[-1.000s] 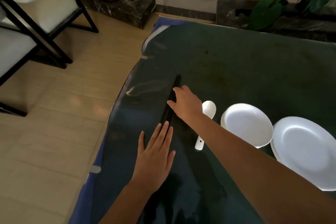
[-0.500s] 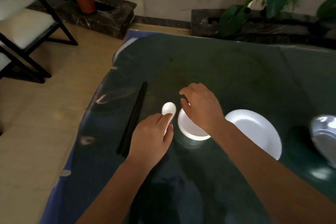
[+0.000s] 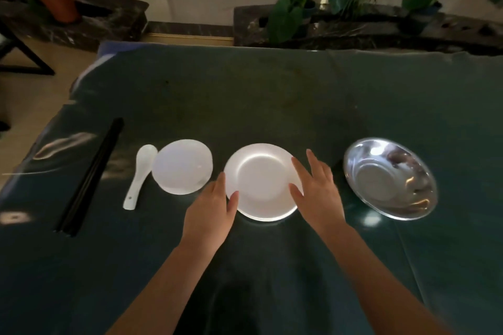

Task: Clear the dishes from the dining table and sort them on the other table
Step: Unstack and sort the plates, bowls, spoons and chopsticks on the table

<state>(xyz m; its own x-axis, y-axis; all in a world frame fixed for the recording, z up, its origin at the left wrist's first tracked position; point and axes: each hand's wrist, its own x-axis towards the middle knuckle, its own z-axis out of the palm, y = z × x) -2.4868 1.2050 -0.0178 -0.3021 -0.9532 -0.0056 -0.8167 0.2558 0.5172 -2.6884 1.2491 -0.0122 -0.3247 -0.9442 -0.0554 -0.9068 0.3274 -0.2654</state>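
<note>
A row of dishes lies on the dark green table. From left to right: black chopsticks, a white spoon, a small white bowl, a white plate and a shiny steel bowl. My left hand is at the plate's left rim with straight fingers. My right hand lies with spread fingers over the plate's right rim. Neither hand grips anything.
Dark stone planters with leafy plants run along the far edge of the table. A terracotta pot stands at the back left. A black chair leg shows over the tan floor on the left.
My view has swung right and the steel bowl is now fully seen. My left hand left the spoon and my right hand left the small bowl; both now flank the white plate.
</note>
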